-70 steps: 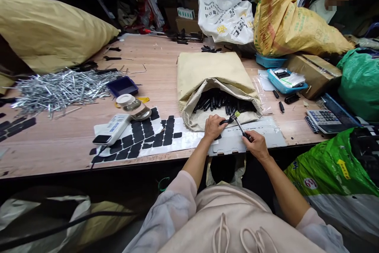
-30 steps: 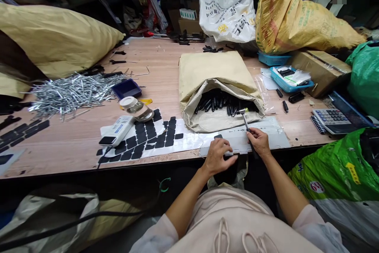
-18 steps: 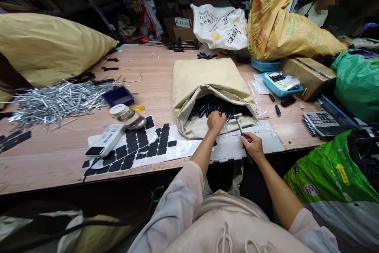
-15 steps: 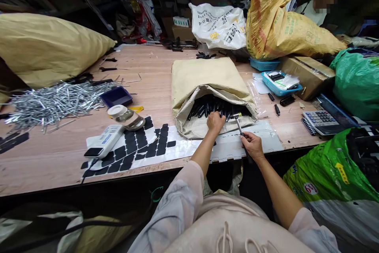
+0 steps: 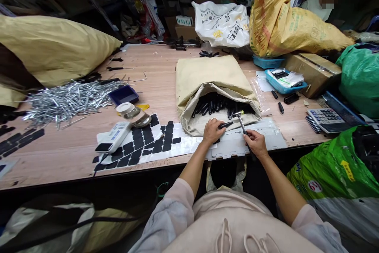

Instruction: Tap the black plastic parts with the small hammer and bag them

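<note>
Between the fingers of my left hand [image 5: 212, 131] is a black handle [image 5: 225, 124], lying nearly level in front of the sack's mouth. My right hand [image 5: 255, 142] is closed round the dark grip of a small hammer [image 5: 242, 122], whose head with a yellow-green end rests by the sack's lower right edge. The beige sack [image 5: 211, 71] lies flat with its mouth open toward me, and several black handles [image 5: 211, 105] show inside. Under both hands is a grey-white board [image 5: 266, 136] at the table's front edge.
On the left lie a heap of metal rods [image 5: 71, 99], a dark blue tray [image 5: 123, 95], a jar [image 5: 133, 115], a white device [image 5: 115, 136] and black stickers [image 5: 137, 142]. At right are a blue basket [image 5: 286, 83], a calculator [image 5: 325, 120] and a green bag [image 5: 331, 166]. A person is at the back right.
My left hand has drawn back from the sack's mouth toward me, with a black handle now in its fingers. My right hand still holds the hammer. The view has shifted slightly.
</note>
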Motion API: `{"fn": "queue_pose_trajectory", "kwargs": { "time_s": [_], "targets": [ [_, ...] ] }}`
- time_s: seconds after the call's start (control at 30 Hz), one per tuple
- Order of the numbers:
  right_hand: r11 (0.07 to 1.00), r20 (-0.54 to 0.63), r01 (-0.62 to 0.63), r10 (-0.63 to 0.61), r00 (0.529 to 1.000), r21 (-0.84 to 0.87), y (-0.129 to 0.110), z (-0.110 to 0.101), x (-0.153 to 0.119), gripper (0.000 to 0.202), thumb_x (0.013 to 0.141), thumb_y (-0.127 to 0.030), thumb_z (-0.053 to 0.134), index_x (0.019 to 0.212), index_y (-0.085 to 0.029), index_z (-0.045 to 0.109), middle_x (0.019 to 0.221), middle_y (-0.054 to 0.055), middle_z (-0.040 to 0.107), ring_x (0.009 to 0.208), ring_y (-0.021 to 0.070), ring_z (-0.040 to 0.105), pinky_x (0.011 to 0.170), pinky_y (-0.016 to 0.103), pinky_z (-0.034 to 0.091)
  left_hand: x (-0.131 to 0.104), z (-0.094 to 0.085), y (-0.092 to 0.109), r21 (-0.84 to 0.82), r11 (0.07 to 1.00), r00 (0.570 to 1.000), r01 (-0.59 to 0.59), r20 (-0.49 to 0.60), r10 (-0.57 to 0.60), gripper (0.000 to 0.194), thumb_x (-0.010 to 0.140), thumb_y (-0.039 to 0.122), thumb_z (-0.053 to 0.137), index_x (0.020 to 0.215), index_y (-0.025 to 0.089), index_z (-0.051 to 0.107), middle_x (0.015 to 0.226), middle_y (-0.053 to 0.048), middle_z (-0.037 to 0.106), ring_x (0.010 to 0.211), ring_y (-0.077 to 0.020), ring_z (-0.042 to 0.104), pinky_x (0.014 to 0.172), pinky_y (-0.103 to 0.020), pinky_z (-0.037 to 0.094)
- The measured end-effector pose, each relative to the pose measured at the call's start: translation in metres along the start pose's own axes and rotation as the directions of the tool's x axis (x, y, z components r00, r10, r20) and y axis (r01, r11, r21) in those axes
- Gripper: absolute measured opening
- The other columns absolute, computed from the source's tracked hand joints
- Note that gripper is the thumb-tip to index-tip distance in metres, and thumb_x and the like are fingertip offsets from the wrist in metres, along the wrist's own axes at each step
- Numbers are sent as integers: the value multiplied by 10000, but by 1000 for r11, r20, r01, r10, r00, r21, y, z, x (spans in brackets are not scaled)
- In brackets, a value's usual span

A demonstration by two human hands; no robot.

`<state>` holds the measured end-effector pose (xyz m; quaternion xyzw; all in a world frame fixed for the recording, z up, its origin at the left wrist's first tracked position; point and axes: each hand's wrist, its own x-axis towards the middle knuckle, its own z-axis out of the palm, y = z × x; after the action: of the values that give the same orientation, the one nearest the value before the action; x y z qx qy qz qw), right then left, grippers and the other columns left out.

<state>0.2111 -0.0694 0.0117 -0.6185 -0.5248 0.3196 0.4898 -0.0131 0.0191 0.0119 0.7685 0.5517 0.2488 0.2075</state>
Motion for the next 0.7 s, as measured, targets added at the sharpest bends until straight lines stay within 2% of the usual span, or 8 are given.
{"fn": "queue_pose_trajectory", "kwargs": {
  "time_s": [0.2, 0.33, 0.47, 0.6, 0.7],
  "targets": [
    [992, 13, 85, -84, 996, -94, -1, -2, -3, 316, 805, -417, 682, 987, -171, 761, 677, 15, 681, 534, 149, 596, 522, 273, 507, 2, 5, -4, -65, 998, 999, 22, -25, -24, 259, 822, 280, 732, 1080, 256, 731, 958, -21, 663, 966, -204, 570, 905, -330, 449],
    [945, 52, 222, -216, 975, -241, -15, -5, -5, 239, 826, -362, 658, 953, -192, 768, 783, 34, 706, 586, 144, 584, 577, 274, 507, 3, 5, -4, -79, 997, 999, 24, -30, -27, 177, 821, 279, 735, 996, 251, 746, 948, -23, 668, 964, -203, 575, 896, -327, 451],
    [892, 93, 326, -312, 945, -314, -29, -5, -8, 223, 862, -348, 624, 982, -213, 757, 795, 34, 695, 622, 155, 589, 625, 283, 515, 4, 6, -3, -86, 996, 999, 39, -21, -41, 183, 816, 285, 741, 995, 255, 756, 931, -17, 662, 963, -204, 574, 894, -334, 448],
    [859, 145, 384, -356, 923, -338, -27, -3, -8, 206, 855, -317, 618, 970, -210, 750, 783, 38, 692, 645, 169, 601, 649, 295, 515, 4, 4, 0, -82, 995, 998, 60, -15, -61, 180, 814, 285, 745, 992, 260, 762, 938, -19, 664, 969, -208, 571, 894, -341, 444],
    [861, 154, 380, -348, 925, -337, -26, -4, -8, 184, 841, -290, 624, 941, -200, 750, 766, 33, 690, 613, 160, 581, 639, 296, 508, 4, 4, 0, -86, 994, 998, 62, -14, -63, 175, 813, 277, 746, 986, 262, 763, 951, -20, 668, 970, -209, 570, 897, -344, 442]
  ]
}}
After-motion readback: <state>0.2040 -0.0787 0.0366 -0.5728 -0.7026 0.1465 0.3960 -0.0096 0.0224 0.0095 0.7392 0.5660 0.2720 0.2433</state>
